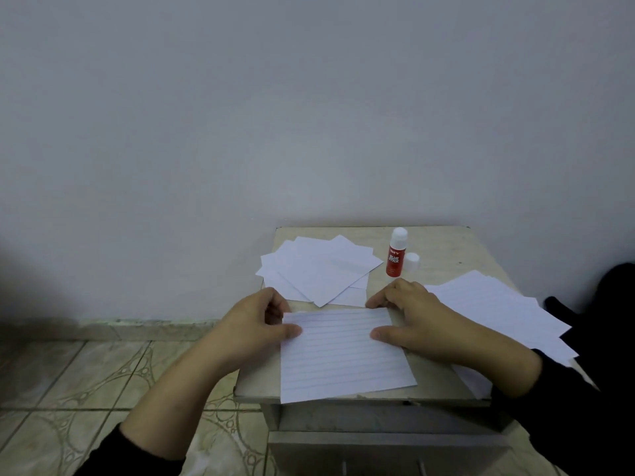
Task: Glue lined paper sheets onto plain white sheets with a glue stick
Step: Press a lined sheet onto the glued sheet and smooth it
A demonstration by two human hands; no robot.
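Observation:
A lined sheet (343, 355) lies at the front of the small table (443, 249), its near edge at the table's front edge. My left hand (254, 324) grips its upper left corner, thumb on top. My right hand (412, 321) holds the upper right corner, thumb pressed on the paper. Whether a plain sheet lies underneath is hidden. A red glue stick (395, 255) stands upright at the back, uncapped, with its white cap (412, 262) beside it on the right.
A fanned pile of plain white sheets (319, 269) lies at the back left of the table. A stack of lined sheets (501, 314) overhangs the right edge. A grey wall rises behind; tiled floor lies to the left. A dark object (615, 293) sits at the right.

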